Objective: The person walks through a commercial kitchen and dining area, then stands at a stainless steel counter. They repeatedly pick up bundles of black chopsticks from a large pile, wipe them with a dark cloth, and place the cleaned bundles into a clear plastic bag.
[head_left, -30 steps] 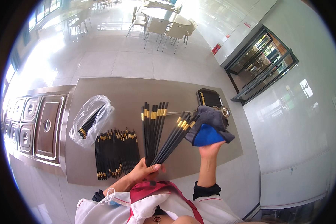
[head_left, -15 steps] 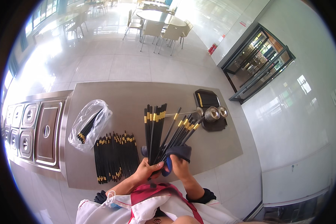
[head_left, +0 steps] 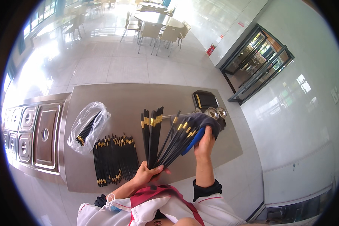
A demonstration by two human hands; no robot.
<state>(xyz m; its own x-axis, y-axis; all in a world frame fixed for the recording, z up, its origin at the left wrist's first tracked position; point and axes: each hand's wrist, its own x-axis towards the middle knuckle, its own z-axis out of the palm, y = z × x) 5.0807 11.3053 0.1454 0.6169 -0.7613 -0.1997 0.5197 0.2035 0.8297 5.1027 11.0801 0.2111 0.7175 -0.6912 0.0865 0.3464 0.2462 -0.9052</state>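
My left hand (head_left: 150, 174) is closed round the lower ends of a fanned bunch of black chopsticks (head_left: 153, 139) with gold bands. The bunch splits into an upright part and a part leaning right. My right hand (head_left: 204, 141) grips a dark grey cloth (head_left: 205, 122) with a blue patch. That cloth lies against the right-hand chopsticks near their upper ends. On the table left of my hands, many more black chopsticks (head_left: 115, 160) lie side by side in a row. Beyond them a clear plastic bag (head_left: 98, 113) holds another bundle.
A steel table (head_left: 128, 94) lies under everything. At its far right stand a black tray (head_left: 204, 94), two round metal containers (head_left: 211, 113) and a long-handled ladle (head_left: 169, 116). Lidded steel food pans (head_left: 47, 133) adjoin on the left. A round dining table (head_left: 158, 18) with chairs stands beyond.
My right hand has moved up and to the right with the cloth, from the chopsticks' lower part to near their upper ends. My left hand keeps its hold, and the view has shifted slightly.
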